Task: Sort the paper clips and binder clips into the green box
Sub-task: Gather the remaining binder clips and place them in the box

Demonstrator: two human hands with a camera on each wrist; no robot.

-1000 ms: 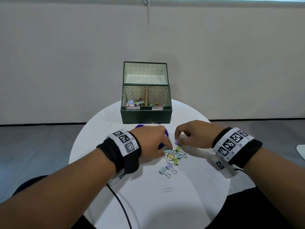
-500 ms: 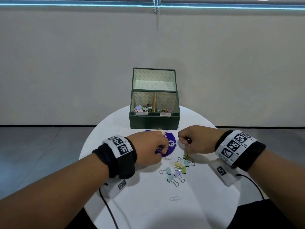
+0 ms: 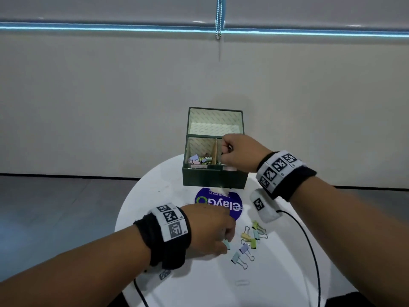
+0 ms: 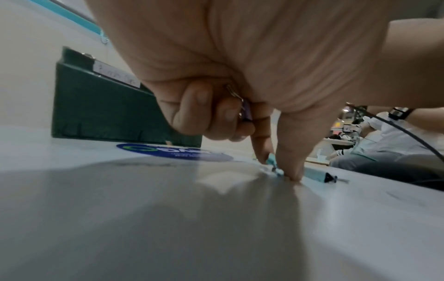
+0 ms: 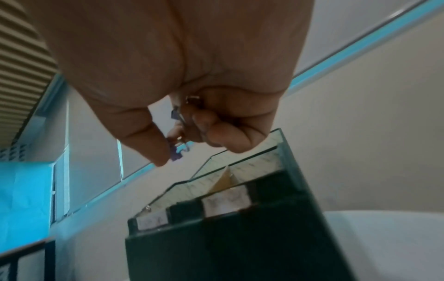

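The open green box (image 3: 214,177) stands at the table's far side, with clips lying in both of its compartments. My right hand (image 3: 224,149) hovers as a fist over the box's divider and holds purple binder clips (image 5: 176,155) between thumb and curled fingers. My left hand (image 3: 225,242) is down on the table at the left edge of a pile of pastel binder clips (image 3: 250,239). Its thumb and forefinger pinch a teal binder clip (image 4: 272,163). Its other curled fingers keep a purple binder clip (image 4: 246,112) in the palm. One pale paper clip (image 3: 242,282) lies alone nearer to me.
The round white table (image 3: 177,289) carries a blue round sticker (image 3: 218,202) between box and pile. Black cables (image 3: 309,247) trail from both wrists across the top. The box's raised lid (image 3: 215,121) stands behind the compartments. A seated person (image 4: 384,144) shows far to the right.
My right hand has risen from the pile to above the box with purple clips in it. My left hand has dropped to the pile's left edge and pinched a teal clip.
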